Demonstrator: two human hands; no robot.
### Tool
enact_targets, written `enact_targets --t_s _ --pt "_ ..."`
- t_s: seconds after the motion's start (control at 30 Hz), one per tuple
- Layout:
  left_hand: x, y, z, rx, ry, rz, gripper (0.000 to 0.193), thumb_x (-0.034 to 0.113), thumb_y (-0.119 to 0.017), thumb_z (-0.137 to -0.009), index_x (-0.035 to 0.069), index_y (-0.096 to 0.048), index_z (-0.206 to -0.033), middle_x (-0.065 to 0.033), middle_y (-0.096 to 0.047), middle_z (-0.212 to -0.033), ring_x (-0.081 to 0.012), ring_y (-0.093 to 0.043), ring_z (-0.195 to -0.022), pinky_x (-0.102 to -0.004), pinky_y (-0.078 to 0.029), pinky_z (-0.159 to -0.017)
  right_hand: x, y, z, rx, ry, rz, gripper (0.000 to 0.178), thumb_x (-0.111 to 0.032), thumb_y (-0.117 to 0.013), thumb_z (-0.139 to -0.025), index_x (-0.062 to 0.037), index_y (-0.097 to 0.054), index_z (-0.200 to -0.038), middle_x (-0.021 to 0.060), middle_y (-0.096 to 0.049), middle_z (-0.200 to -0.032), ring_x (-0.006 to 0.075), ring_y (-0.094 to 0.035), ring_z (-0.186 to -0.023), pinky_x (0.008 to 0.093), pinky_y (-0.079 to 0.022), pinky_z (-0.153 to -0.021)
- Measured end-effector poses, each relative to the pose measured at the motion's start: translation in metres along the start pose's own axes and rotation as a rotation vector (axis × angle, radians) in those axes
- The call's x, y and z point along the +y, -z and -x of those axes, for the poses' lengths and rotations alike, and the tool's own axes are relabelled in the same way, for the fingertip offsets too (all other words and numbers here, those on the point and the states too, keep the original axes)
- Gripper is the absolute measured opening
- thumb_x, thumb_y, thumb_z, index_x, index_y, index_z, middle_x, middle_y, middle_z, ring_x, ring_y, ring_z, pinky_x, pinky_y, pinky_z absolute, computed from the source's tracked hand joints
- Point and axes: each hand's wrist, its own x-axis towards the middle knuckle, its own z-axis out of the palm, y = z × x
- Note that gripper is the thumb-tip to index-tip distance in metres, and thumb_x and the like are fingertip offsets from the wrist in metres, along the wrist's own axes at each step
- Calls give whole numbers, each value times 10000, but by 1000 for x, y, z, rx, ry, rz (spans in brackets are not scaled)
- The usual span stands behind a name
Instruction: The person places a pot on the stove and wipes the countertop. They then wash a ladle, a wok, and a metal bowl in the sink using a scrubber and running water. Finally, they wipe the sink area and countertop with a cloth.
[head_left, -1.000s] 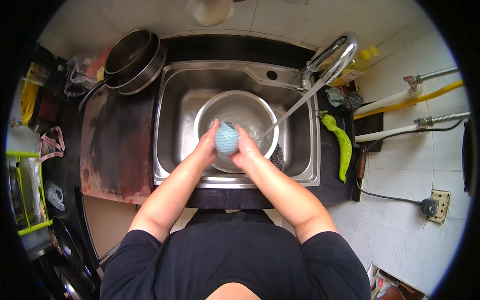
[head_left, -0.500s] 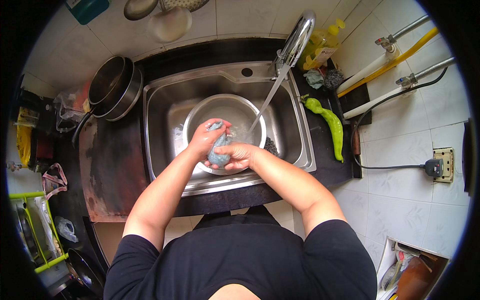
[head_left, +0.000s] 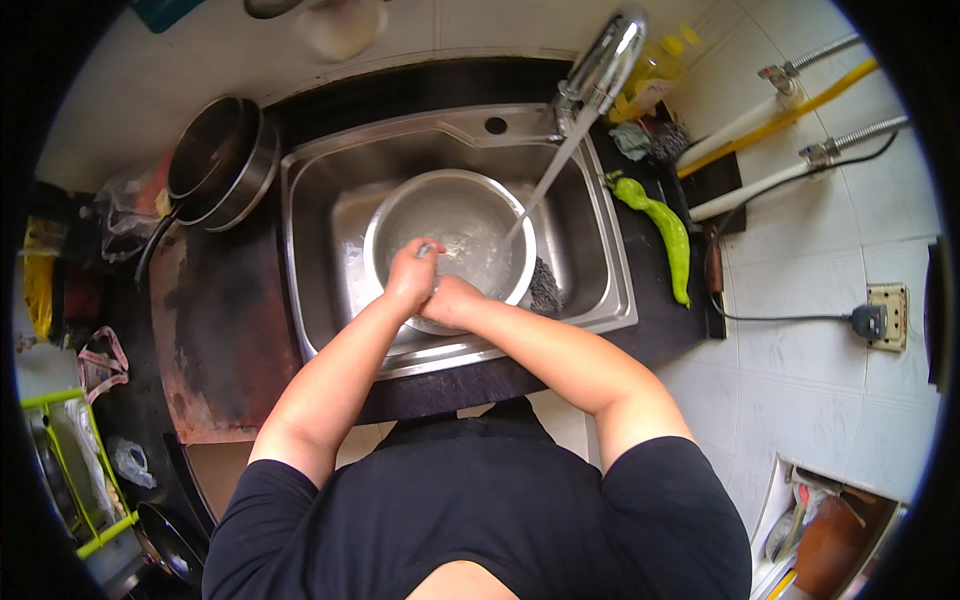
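Observation:
Over the near left rim of a round metal basin (head_left: 384, 215), my left hand (head_left: 410, 272) is closed around a grey-blue cloth. Only a small bit of the cloth (head_left: 426, 250) shows at the thumb. Pressed against it from below right, my right hand (head_left: 452, 302) is clenched round the cloth's lower part, mostly hidden by the fingers. Water (head_left: 551, 175) runs from the chrome faucet (head_left: 612, 60) into the basin, which holds rippling water.
The basin stands in a steel sink (head_left: 340, 200), with a dark scouring pad (head_left: 544, 288) beside it. A long green pepper (head_left: 664, 238) lies on the right counter near a yellow bottle (head_left: 645, 85). Stacked pans (head_left: 235, 185) stand at the left; a plug (head_left: 868, 321) sits in the right wall.
My hands have drawn tighter together, the right one turning into a fist. The cloth, widely visible before, is now almost hidden inside them. The view has shifted slightly.

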Motion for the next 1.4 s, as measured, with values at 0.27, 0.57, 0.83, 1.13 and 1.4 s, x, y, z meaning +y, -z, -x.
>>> enact_targets --t_s 0.27,0.57,0.83,1.13,1.4 --pt "-14 -1 -5 -157 438 521 181 206 -482 -896 46 -562 -867 38 -423 -540 -82 -361 -480 -230 -350 -495 20 -20 7 249 77 302 248 -257 -561 -724 -64 -629 -864 120 -649 -824 287 -623 -775 383 -493 -682" --pt "17 16 3 -151 297 375 528 439 -403 -902 60 -397 -1271 -119 -466 -1262 -288 -377 -1199 -515 -227 -988 103 64 130 797 -8 -135 602 -431 -703 -683 -55 -480 -1097 157 -579 -976 293 -578 -899 377 -459 -771" --pt "-27 17 61 101 -59 52 372 213 -490 -898 -8 -481 -1197 -110 -496 -1213 -185 -427 -1152 -276 -299 -978 205 69 189 874 -38 244 459 -396 -694 -683 -35 -541 -922 273 -321 -1326 425 -251 -1257 465 -213 -1036" --pt "-27 -14 131 312 -33 96 306 195 -472 -913 -1 -516 -1143 -80 -543 -1112 -149 -474 -1054 -264 -335 -932 258 170 3 1134 257 271 318 -289 -586 -771 -36 -543 -958 227 -403 -1270 373 -335 -1203 449 -223 -1029" --pt "-23 -50 173 401 -186 -57 202 79 -491 -881 10 -561 -1058 -123 -536 -1187 -214 -455 -1154 -322 -309 -995 252 237 -53 845 323 293 566 -362 -503 -821 -36 -399 -1272 148 -362 -1344 324 -315 -1240 366 -255 -1028"
